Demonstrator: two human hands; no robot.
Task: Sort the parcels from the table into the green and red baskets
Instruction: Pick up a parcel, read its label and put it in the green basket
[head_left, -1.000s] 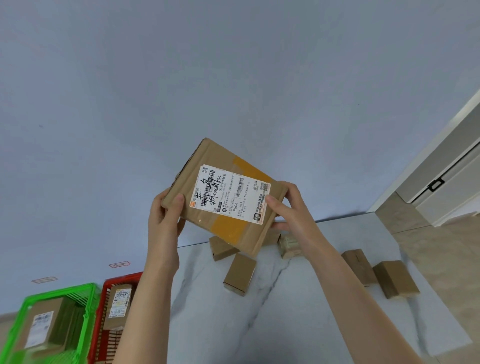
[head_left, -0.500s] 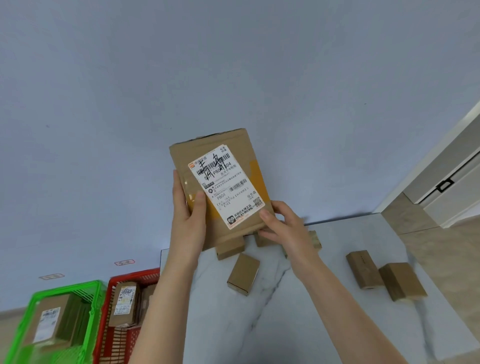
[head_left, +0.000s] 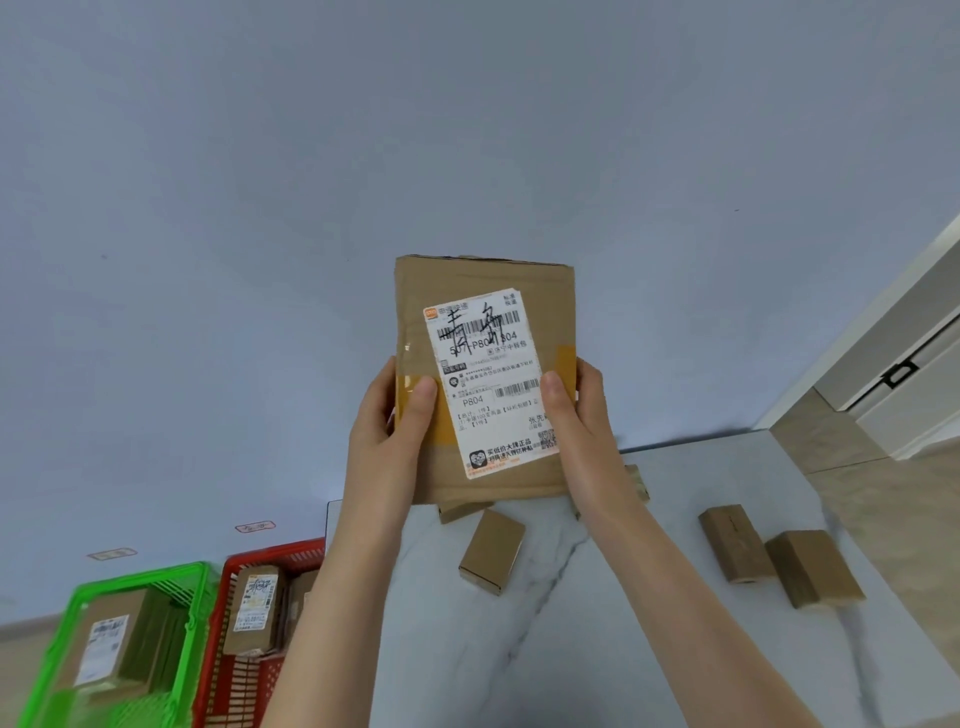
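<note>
While the person is holding the flat cardboard parcel (head_left: 553, 322) upright in the air above the far edge of the marble table (head_left: 597, 649), its white shipping label (head_left: 485, 384) is facing the camera. That is most likely so the handwritten marks and printed code can be read before a basket is chosen. The left hand (head_left: 387, 431) is gripping the parcel's left edge and the right hand (head_left: 576, 415) its right edge. Each thumb is pressing on the front face, and the other fingers are wrapping out of sight behind.

A small plain carton (head_left: 492, 551) is lying on the table just below the parcel. A slim brown box (head_left: 731, 543) and a thicker brown box (head_left: 813, 569) are sitting just beside each other further right. Beyond the table's left end, the green basket (head_left: 140, 576) and the red basket (head_left: 275, 551) are standing side by side, each carrying labelled parcels. The left forearm is crossing in front of the red basket's right side. Apart from that, a swing leftward looks unobstructed.
</note>
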